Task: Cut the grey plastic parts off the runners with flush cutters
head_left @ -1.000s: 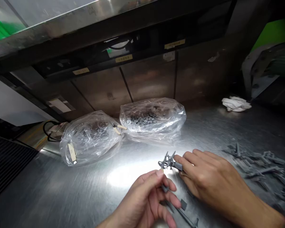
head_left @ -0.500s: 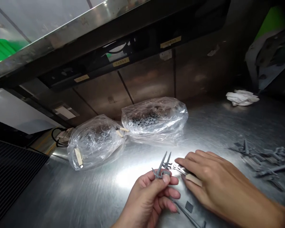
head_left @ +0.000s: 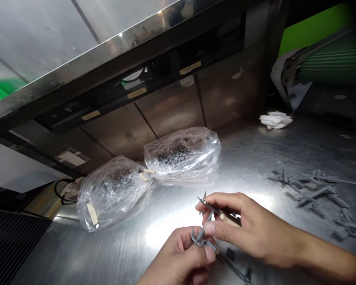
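Note:
Pinched between the thumb and fingers of my left hand point(head_left: 180, 253) is a grey plastic part point(head_left: 199, 238) with curved bits and pointed prongs. My right hand point(head_left: 255, 229) grips small nippers point(head_left: 230, 219) with cream handles. Its thumb and fingertips also reach the upper prongs of the grey part, just above my left hand. Whether the nippers' jaws touch the part is hard to see. Below the hands lie a small dark grey square piece point(head_left: 230, 253) and a thin grey plastic stick point(head_left: 237, 272), partly hidden by my left hand.
Two clear plastic bags of small grey pieces, a left bag point(head_left: 112, 194) and a right bag point(head_left: 180, 156), rest at the back. Loose grey plastic parts point(head_left: 314, 190) are piled on the right. A crumpled white cloth point(head_left: 275, 120) lies near a green roller machine point(head_left: 329, 67).
My right hand has moved left and its thumb and fingers now reach the grey part's prongs, nippers still in hand. My left hand sits slightly lower. The head view has shifted right.

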A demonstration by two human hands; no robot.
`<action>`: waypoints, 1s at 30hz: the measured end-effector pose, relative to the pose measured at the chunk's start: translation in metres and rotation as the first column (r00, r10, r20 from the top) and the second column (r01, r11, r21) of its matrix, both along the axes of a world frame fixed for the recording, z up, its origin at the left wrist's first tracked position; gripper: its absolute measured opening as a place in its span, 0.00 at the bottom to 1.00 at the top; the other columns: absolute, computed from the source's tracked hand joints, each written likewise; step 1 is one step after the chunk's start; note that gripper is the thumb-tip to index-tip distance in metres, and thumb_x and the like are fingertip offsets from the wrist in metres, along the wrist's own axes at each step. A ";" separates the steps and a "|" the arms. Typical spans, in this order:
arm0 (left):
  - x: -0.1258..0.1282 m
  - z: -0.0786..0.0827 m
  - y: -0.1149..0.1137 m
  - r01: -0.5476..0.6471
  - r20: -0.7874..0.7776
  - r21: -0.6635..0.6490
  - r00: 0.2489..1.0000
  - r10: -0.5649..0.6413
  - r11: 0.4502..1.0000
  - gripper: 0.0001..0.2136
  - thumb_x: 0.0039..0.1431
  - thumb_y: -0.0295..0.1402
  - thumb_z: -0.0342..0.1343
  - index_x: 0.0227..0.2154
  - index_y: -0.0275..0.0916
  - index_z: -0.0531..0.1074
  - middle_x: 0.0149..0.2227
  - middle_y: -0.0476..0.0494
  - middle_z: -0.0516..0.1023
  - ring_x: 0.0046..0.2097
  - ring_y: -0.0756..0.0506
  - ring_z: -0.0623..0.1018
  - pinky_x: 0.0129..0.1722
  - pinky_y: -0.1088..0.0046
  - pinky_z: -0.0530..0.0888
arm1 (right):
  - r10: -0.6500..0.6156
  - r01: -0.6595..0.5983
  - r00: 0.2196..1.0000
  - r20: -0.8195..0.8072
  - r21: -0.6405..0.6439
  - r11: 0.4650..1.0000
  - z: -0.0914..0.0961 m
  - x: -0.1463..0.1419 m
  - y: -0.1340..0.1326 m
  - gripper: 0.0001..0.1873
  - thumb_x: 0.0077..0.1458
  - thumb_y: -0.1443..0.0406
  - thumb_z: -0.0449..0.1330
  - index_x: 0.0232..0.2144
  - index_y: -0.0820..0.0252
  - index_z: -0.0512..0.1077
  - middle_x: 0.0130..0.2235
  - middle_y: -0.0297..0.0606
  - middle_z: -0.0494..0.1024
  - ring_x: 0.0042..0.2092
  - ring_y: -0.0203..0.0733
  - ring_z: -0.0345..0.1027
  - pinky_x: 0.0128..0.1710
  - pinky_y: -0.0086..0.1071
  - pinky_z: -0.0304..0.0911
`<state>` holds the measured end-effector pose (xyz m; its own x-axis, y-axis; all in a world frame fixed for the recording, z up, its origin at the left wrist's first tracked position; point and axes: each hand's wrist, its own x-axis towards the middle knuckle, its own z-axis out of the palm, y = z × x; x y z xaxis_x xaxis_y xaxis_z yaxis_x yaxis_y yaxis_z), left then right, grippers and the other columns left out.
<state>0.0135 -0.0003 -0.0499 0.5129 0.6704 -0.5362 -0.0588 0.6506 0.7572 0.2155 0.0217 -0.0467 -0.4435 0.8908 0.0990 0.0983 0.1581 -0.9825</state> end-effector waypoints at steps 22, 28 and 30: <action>0.008 -0.003 0.002 -0.556 0.088 0.072 0.831 0.550 0.828 0.14 0.47 0.31 0.76 0.35 0.32 0.81 0.30 0.44 0.82 0.22 0.55 0.73 0.21 0.81 0.72 | -0.168 0.166 0.982 -0.087 -0.027 0.986 -0.001 0.001 -0.006 0.13 0.64 0.54 0.60 0.39 0.57 0.75 0.38 0.37 0.80 0.40 0.43 0.73 0.41 0.34 0.69; 0.008 0.000 0.003 -0.581 0.165 -0.002 0.803 0.573 0.814 0.14 0.50 0.27 0.74 0.38 0.34 0.77 0.31 0.46 0.82 0.24 0.55 0.74 0.24 0.82 0.72 | -0.181 0.150 0.974 0.133 0.213 0.965 0.000 0.017 0.004 0.09 0.64 0.59 0.60 0.35 0.56 0.78 0.33 0.36 0.80 0.35 0.43 0.74 0.34 0.33 0.68; 0.007 -0.001 0.002 -0.570 0.179 -0.023 0.806 0.564 0.821 0.14 0.51 0.27 0.73 0.38 0.35 0.76 0.31 0.46 0.81 0.25 0.55 0.74 0.25 0.82 0.72 | -0.065 0.005 0.963 0.260 0.224 0.975 0.002 0.019 0.005 0.09 0.62 0.62 0.60 0.32 0.56 0.77 0.30 0.34 0.80 0.31 0.41 0.72 0.31 0.32 0.66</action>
